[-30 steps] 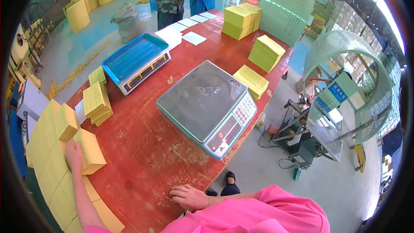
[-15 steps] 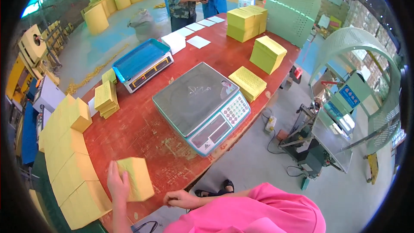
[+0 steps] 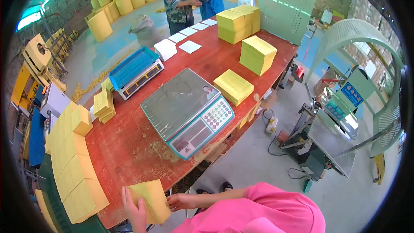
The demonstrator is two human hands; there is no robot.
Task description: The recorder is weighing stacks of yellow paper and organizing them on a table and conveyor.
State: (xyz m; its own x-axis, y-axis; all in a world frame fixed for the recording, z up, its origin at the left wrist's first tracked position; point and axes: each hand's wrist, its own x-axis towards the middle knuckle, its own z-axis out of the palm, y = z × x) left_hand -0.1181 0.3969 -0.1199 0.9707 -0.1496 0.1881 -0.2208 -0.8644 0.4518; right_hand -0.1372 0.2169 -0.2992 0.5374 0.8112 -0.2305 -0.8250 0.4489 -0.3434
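Observation:
A thick stack of yellow paper [image 3: 151, 199] is held slightly tilted at the near edge of the red table. My left hand [image 3: 136, 210] grips its left side, thumb and fingers spread along the sheets. On the opposite side, my right hand [image 3: 182, 201] has its curled fingertips against the stack's right edge; part of them is hidden behind the paper. Beyond my hands stands a digital scale [image 3: 181, 103] with a bare grey plate and a keypad. Left of my left hand lie yellow paper stacks [image 3: 82, 181] packed in rows.
On the red table [image 3: 125, 146] stand a blue-tray scale [image 3: 133, 67], more yellow stacks [image 3: 258, 54], and white sheets [image 3: 189, 46]. Two people [image 3: 183, 4] stand at the far end. A machine with a curved perforated guard [image 3: 358, 39] is on the right.
The yellow stack has moved right and nearer to me with my left hand. My right hand, earlier apart from it, now touches its right edge. My view has shifted slightly.

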